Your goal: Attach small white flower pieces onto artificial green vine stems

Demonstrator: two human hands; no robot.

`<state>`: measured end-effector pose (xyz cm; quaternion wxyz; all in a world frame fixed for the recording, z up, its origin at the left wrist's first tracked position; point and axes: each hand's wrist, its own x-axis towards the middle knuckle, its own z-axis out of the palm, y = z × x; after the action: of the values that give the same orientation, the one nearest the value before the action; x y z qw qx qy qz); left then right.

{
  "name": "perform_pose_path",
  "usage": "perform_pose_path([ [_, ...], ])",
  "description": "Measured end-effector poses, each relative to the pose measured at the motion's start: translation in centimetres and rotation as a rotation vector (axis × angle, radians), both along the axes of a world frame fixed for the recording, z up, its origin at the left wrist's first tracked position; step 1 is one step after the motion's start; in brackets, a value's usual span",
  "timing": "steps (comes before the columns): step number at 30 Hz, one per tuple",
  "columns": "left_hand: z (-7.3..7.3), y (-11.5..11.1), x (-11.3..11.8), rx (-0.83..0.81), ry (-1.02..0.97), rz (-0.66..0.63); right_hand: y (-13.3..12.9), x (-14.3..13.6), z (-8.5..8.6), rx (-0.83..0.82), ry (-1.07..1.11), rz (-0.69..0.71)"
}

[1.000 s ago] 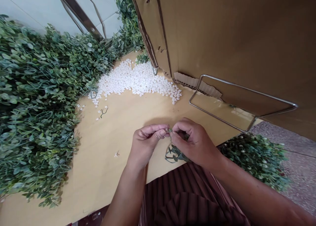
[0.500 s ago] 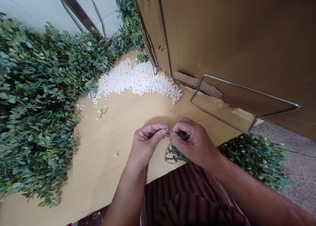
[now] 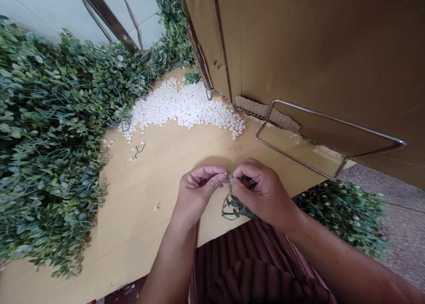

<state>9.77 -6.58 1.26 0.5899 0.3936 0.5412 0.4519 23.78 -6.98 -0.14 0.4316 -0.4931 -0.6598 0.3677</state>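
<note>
My right hand point(image 3: 262, 186) pinches a green artificial leaf sprig point(image 3: 237, 208), whose leaves and looped stem hang below the fingers. Its small green tip point(image 3: 230, 175) shows between the two hands. Thumb and forefinger of my left hand point(image 3: 201, 186) are pressed together right beside that tip. Whatever they grip is too small to name. Both hands are held over the yellowish board. Beyond them spreads a heap of small white bead-like pieces point(image 3: 192, 105).
A big pile of artificial greenery point(image 3: 56, 140) covers the left side. At the right stands a large cardboard box point(image 3: 315, 51) with a bent metal wire frame point(image 3: 292, 155) before it. More leafy sprigs point(image 3: 345, 215) lie low on the right. Scraps point(image 3: 156, 206) dot the board point(image 3: 133, 233).
The fingertips have shifted very slightly, and a little more of the green tip shows between them. Everything else looks the same.
</note>
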Motion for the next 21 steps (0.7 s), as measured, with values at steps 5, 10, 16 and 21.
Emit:
perform_pose_path([
  [5, -0.07, -0.04, -0.03, 0.001, -0.022, 0.003, -0.04, 0.07, -0.07, 0.008, 0.007, -0.006],
  [10, -0.28, -0.09, -0.15, -0.022, -0.063, 0.014, -0.05, 0.07, -0.07, 0.011, 0.015, -0.004],
  [16, -0.35, -0.06, -0.46, -0.036, -0.043, -0.055, 0.01, 0.06, 0.06, 0.013, 0.013, 0.006],
  [21, -0.19, 0.11, -0.54, -0.033, -0.068, -0.092, 0.03, 0.11, 0.17, 0.003, 0.016, 0.016],
])
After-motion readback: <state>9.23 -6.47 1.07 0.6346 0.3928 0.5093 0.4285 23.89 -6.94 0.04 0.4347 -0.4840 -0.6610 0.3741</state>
